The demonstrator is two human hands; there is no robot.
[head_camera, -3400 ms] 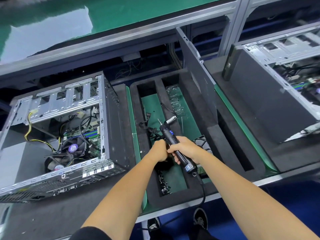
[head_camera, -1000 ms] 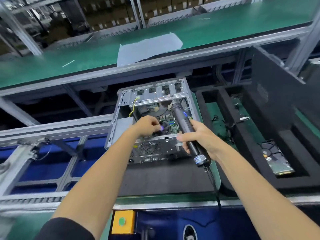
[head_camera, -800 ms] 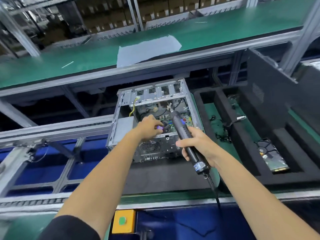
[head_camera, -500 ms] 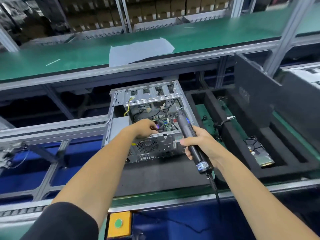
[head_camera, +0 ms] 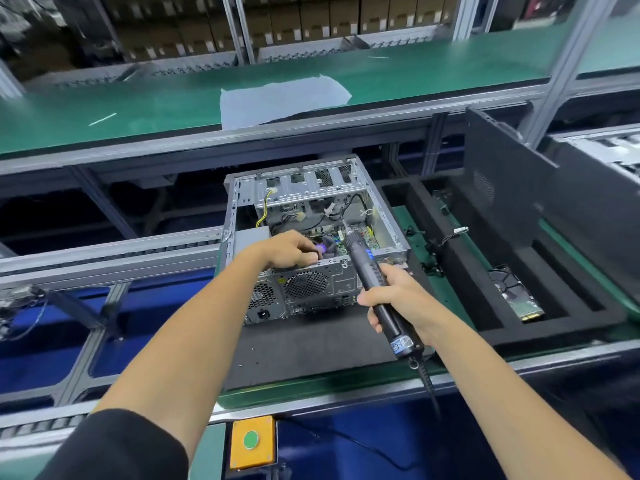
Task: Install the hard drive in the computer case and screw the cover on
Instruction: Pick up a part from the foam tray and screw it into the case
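An open grey computer case (head_camera: 313, 188) lies on a black mat with its inside facing up. My left hand (head_camera: 289, 249) rests on the case's near rim, fingers curled down beside the purple-centred fan; what the fingers hold is hidden. My right hand (head_camera: 398, 299) is shut on a black electric screwdriver (head_camera: 369, 271), whose bit points into the case over the motherboard. A bare hard drive (head_camera: 516, 294) lies in a slot of the black foam tray (head_camera: 460, 258) to the right. The dark side cover (head_camera: 502, 181) stands upright behind that tray.
A second case (head_camera: 602, 174) sits at the far right. A green shelf (head_camera: 138, 109) with a pale sheet (head_camera: 280, 98) runs above the line. A yellow box with a green button (head_camera: 252, 441) sits below the conveyor edge. Cables (head_camera: 427, 244) lie in the foam tray.
Both hands left the foam tray and came over to the open case. During the last second the screwdriver tip dipped further into the case while my left hand stayed at the rim.
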